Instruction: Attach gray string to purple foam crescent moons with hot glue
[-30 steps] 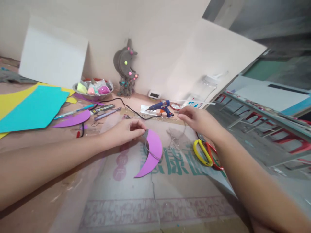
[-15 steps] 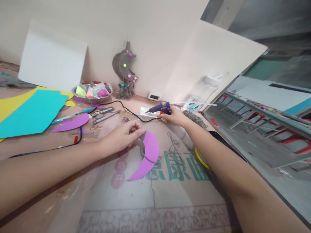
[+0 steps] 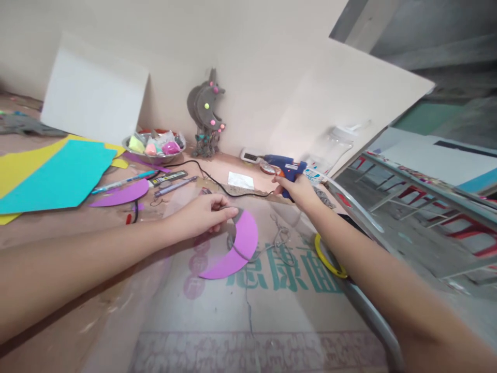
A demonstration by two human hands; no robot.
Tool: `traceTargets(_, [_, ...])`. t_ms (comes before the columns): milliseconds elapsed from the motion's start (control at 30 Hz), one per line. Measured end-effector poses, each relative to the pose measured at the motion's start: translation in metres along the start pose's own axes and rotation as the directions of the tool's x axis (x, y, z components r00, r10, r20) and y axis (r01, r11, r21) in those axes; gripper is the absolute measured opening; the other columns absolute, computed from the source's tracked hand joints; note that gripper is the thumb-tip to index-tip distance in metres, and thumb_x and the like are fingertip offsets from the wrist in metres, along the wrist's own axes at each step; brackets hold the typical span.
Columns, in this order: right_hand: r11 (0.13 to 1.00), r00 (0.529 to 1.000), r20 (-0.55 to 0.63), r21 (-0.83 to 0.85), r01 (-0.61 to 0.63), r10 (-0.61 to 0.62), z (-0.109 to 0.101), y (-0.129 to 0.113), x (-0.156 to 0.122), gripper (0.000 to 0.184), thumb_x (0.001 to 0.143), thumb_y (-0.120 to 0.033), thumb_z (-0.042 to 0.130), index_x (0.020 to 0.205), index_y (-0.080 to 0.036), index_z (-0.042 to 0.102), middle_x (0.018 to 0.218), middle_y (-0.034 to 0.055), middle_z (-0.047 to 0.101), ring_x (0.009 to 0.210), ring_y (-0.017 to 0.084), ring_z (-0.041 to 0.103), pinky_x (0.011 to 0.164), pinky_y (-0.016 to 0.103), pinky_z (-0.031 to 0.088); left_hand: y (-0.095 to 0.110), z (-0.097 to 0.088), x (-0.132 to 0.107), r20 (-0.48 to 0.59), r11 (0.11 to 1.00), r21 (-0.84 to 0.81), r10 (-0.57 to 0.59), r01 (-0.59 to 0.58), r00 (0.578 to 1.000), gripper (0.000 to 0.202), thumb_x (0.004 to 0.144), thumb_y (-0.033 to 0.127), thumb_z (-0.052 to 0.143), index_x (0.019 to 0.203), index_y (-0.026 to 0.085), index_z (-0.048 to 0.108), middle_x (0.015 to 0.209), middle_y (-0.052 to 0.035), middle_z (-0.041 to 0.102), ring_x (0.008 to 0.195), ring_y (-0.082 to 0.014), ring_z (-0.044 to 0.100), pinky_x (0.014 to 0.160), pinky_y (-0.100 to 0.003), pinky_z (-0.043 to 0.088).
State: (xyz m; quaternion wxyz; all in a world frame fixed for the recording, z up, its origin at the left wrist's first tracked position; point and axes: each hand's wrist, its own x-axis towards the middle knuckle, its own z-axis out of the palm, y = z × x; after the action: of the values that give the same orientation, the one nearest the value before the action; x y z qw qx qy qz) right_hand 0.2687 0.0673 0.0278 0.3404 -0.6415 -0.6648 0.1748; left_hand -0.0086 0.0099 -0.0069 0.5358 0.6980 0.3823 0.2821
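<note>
My left hand (image 3: 202,213) rests on the table with its fingers pinched on the upper tip of a purple crescent-shaped foam piece (image 3: 236,248), where a thin string (image 3: 272,243) runs across it. My right hand (image 3: 297,189) is closed around the handle of a blue hot glue gun (image 3: 285,167), lifted just off the table near the back wall. The gun's black cord (image 3: 209,178) trails left across the surface.
A teal sheet (image 3: 58,176) lies over a yellow one at left beside a second purple crescent (image 3: 122,194), pens and a metal bowl (image 3: 153,147) of coloured bits. A grey moon ornament (image 3: 205,111) leans on the wall. Yellow-handled scissors (image 3: 328,256) lie under my right forearm.
My right hand reached back to the glue gun, closed on its handle and lifted it up and to the right. My left hand stayed pinched on the purple crescent.
</note>
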Motion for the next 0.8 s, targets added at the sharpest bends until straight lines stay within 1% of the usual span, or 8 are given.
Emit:
traceTargets(67, [0.998, 0.998, 0.051, 0.056, 0.032, -0.035, -0.004, -0.012, -0.025, 0.031, 0.080, -0.039, 0.054, 0.098, -0.016, 0.064, 0.082, 0.0081, 0.071, 0.069, 0.018, 0.066, 0.059, 0.026, 0.047, -0.001, 0.000, -0.001, -0.009, 1.000, 0.021, 0.002, -0.002, 1.000, 0.029, 0.082, 0.048, 0.054, 0.078, 0.019, 0.053, 0.051, 0.0038, 0.052, 0.042, -0.0081, 0.046, 0.037, -0.017, 0.032])
traceTargets(133, [0.986, 0.993, 0.097, 0.157, 0.055, -0.071, -0.006, -0.022, -0.053, 0.029, 0.080, -0.040, 0.058, 0.099, -0.018, 0.064, 0.101, 0.0087, 0.070, 0.078, 0.020, 0.067, 0.060, 0.027, 0.048, -0.002, 0.000, -0.002, -0.020, 1.000, 0.018, 0.007, -0.007, 1.000, 0.029, 0.082, 0.048, 0.053, 0.079, 0.020, 0.053, 0.053, 0.0035, 0.053, 0.041, -0.0083, 0.046, 0.036, -0.017, 0.032])
traceTargets(233, [0.961, 0.987, 0.118, 0.264, 0.077, -0.111, -0.006, -0.029, -0.091, 0.025, 0.078, -0.040, 0.062, 0.093, -0.021, 0.062, 0.096, 0.0061, 0.069, 0.075, 0.019, 0.066, 0.067, 0.031, 0.050, -0.005, 0.001, -0.001, -0.046, 0.999, -0.021, 0.023, -0.024, 0.999, 0.026, 0.084, 0.045, 0.053, 0.080, 0.020, 0.049, 0.052, 0.0038, 0.052, 0.041, -0.0079, 0.045, 0.036, -0.016, 0.031])
traceTargets(333, [0.979, 0.977, 0.191, 0.197, 0.053, -0.091, -0.003, -0.025, -0.115, 0.023, 0.078, -0.046, 0.060, 0.081, -0.023, 0.062, 0.081, 0.0039, 0.067, 0.070, 0.020, 0.063, 0.069, 0.036, 0.051, -0.006, 0.002, 0.001, -0.053, 0.997, -0.052, 0.053, -0.056, 0.997, 0.024, 0.085, 0.042, 0.053, 0.078, 0.020, 0.046, 0.051, 0.0042, 0.051, 0.042, -0.0074, 0.045, 0.038, -0.016, 0.031])
traceTargets(500, [0.997, 0.984, 0.180, -0.073, 0.020, -0.006, 0.002, -0.023, -0.122, 0.027, 0.073, -0.052, 0.058, 0.067, -0.026, 0.063, 0.078, 0.0039, 0.069, 0.082, 0.029, 0.064, 0.083, 0.047, 0.049, -0.002, 0.002, 0.002, -0.070, 0.998, -0.029, 0.047, -0.049, 0.996, 0.023, 0.086, 0.037, 0.051, 0.074, 0.019, 0.045, 0.052, 0.0035, 0.052, 0.044, -0.0072, 0.048, 0.040, -0.017, 0.034])
traceTargets(667, [0.998, 0.957, 0.284, 0.011, 0.065, -0.065, 0.005, -0.028, -0.122, 0.024, 0.076, -0.049, 0.057, 0.075, -0.027, 0.067, 0.086, 0.0022, 0.072, 0.089, 0.027, 0.066, 0.085, 0.041, 0.051, 0.011, 0.003, -0.002, -0.095, 0.999, 0.041, -0.016, 0.020, 0.995, 0.020, 0.086, 0.030, 0.051, 0.071, 0.018, 0.045, 0.052, 0.0031, 0.053, 0.045, -0.0072, 0.050, 0.039, -0.016, 0.035])
traceTargets(733, [0.999, 0.947, 0.316, 0.003, 0.050, -0.048, 0.006, -0.029, -0.124, 0.027, 0.078, -0.050, 0.055, 0.076, -0.026, 0.066, 0.084, 0.0012, 0.072, 0.086, 0.025, 0.067, 0.083, 0.038, 0.053, 0.014, 0.003, -0.004, -0.098, 0.998, 0.059, -0.023, 0.029, 0.995, 0.019, 0.085, 0.028, 0.052, 0.070, 0.017, 0.045, 0.051, 0.0033, 0.053, 0.045, -0.0067, 0.050, 0.039, -0.015, 0.035])
traceTargets(800, [0.999, 0.954, 0.299, -0.045, 0.027, -0.013, 0.008, -0.029, -0.126, 0.028, 0.077, -0.052, 0.055, 0.075, -0.026, 0.065, 0.078, -0.0001, 0.072, 0.080, 0.023, 0.068, 0.078, 0.036, 0.054, 0.015, 0.002, -0.004, -0.098, 0.998, 0.060, -0.017, 0.023, 0.995, 0.019, 0.084, 0.027, 0.052, 0.069, 0.017, 0.046, 0.051, 0.0036, 0.053, 0.044, -0.0062, 0.050, 0.039, -0.015, 0.035])
